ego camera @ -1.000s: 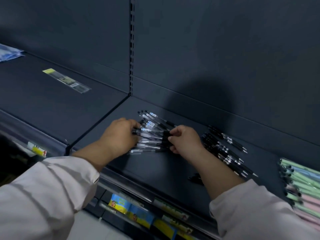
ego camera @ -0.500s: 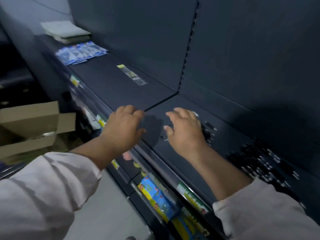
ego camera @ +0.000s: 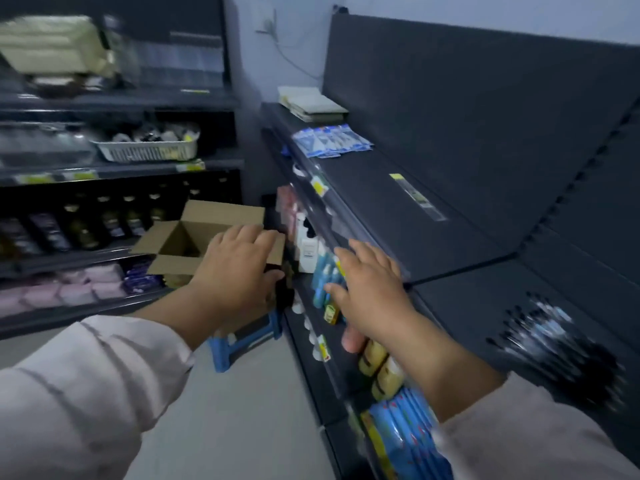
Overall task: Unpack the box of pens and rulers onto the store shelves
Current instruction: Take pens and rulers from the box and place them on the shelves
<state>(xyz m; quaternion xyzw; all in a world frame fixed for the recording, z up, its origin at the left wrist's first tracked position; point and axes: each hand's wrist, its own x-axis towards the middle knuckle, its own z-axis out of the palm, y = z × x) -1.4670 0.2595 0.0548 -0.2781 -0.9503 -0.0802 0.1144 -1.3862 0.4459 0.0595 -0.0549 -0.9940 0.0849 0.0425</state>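
An open cardboard box (ego camera: 180, 237) stands at the left on a blue stool (ego camera: 242, 341), its flaps spread. My left hand (ego camera: 239, 271) hovers empty in front of the box's right flap, fingers relaxed. My right hand (ego camera: 370, 292) hangs empty before the dark shelf's front edge (ego camera: 332, 209), fingers spread. A blurred pile of black pens (ego camera: 554, 344) lies on the shelf at the right. A ruler in a clear sleeve (ego camera: 417, 197) lies on the shelf further back.
Blue-and-white packets (ego camera: 332, 140) and a stack of pads (ego camera: 311, 103) sit at the shelf's far end. Lower shelves hold bottles and packets (ego camera: 398, 427). A second rack at the left carries bottles (ego camera: 86, 223) and a white basket (ego camera: 145, 150). Grey floor (ego camera: 225, 427) lies between.
Both hands have left the pens and pulled back off the shelf. The view has swung left, bringing the cardboard box and the aisle into sight.
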